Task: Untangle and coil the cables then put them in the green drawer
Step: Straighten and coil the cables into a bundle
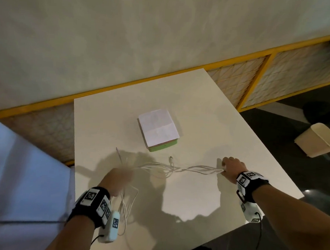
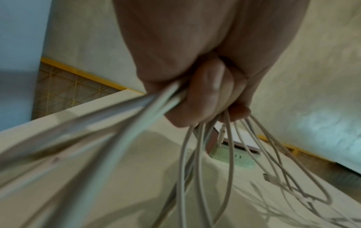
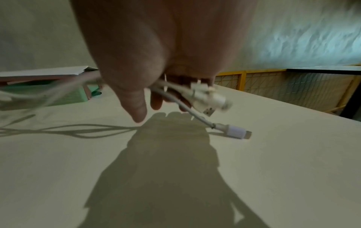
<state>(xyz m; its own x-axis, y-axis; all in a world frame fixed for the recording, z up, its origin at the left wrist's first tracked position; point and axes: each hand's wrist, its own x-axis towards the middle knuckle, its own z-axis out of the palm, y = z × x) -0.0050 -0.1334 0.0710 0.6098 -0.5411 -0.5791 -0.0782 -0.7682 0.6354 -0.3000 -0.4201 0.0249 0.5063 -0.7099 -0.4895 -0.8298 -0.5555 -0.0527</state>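
Stretching across the middle of the head view, the thin white tangled cables (image 1: 169, 168) run between both hands over the pale rectangular table (image 1: 208, 112). The left hand (image 1: 117, 179) fists a bundle of strands; the right hand (image 1: 231, 167) curls round their plug ends. Above centre sits the flat green drawer (image 1: 164, 146), paper-topped.

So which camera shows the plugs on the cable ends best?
The right wrist view: the plugs sit close up by the right hand. The head view shows them barely, at that hand. The left wrist view shows one small plug lying on the table.
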